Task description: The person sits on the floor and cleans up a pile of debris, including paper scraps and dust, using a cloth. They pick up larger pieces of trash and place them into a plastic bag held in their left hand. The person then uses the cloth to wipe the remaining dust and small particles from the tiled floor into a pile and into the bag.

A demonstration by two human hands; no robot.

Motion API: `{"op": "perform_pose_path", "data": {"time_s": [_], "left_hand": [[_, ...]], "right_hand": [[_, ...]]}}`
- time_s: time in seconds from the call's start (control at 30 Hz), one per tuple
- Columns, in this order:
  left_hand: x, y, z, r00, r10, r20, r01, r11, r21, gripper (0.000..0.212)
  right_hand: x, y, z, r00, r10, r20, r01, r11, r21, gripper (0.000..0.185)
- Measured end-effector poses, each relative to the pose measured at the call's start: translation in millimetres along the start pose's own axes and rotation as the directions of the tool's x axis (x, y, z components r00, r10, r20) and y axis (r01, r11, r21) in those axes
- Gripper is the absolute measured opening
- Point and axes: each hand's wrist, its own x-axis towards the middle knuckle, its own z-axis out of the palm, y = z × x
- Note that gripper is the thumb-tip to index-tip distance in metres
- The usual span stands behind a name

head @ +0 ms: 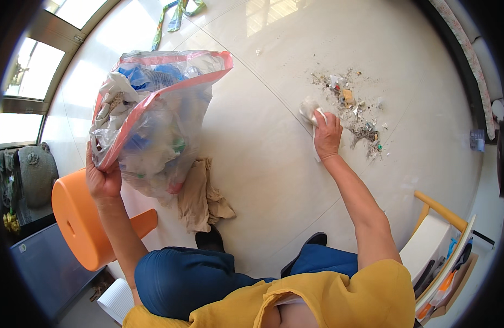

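My left hand [104, 180] grips the red-banded rim of a clear plastic garbage bag [166, 119], which is filled with crumpled plastic and other waste. The bag's mouth gapes toward the top left. In my right hand [329, 135] is a crumpled white tissue or cloth [311, 111], held down near the tiled floor. Just right of that hand lies a spread of dust and small scraps [364, 131], with a yellowish piece [348, 96] among them. A beige cloth [198, 197] lies on the floor against the bag's lower right side.
An orange plastic stool [80, 221] lies on its side by my left forearm. Green patterned fabric strips [176, 16] rest on the floor at the top. A wooden-framed rack [440, 211] with tools stands at lower right. A clear plastic cup [477, 140] is near the right edge.
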Motion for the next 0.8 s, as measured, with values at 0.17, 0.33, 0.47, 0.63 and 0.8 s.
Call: {"op": "perform_pose_path", "data": {"time_s": [0.17,0.33,0.47,0.63,0.8], "left_hand": [[-18.0,-41.7,49.8,0.927,0.343,-0.153,-0.239,0.853,0.463,0.041],[-15.4,-20.9,32.3,0.961,0.192,-0.199,0.007,0.703,0.711,0.020],[8.0,-1.6,25.0,0.918,0.347,-0.190,-0.148,0.746,0.649,0.016],[32.9,96.4,-1.9,0.839,0.396,-0.373,-0.324,0.914,0.244,0.033],[19.6,100.4,-15.7,0.738,0.422,-0.527,-0.379,0.905,0.193,0.052]], "right_hand": [[-81.4,-63.2,-43.5,0.794,-0.606,0.041,0.540,0.735,0.410,0.040],[-76.1,-37.4,-13.5,0.853,-0.520,0.040,0.474,0.804,0.359,0.042],[-10.9,-2.0,5.5,0.993,0.110,0.049,-0.114,0.991,0.076,0.049],[5.9,-60.8,-7.2,1.000,0.004,0.029,-0.013,0.951,0.310,0.058],[-6.5,-115.4,14.9,0.994,-0.016,0.104,-0.032,0.892,0.451,0.054]]}}
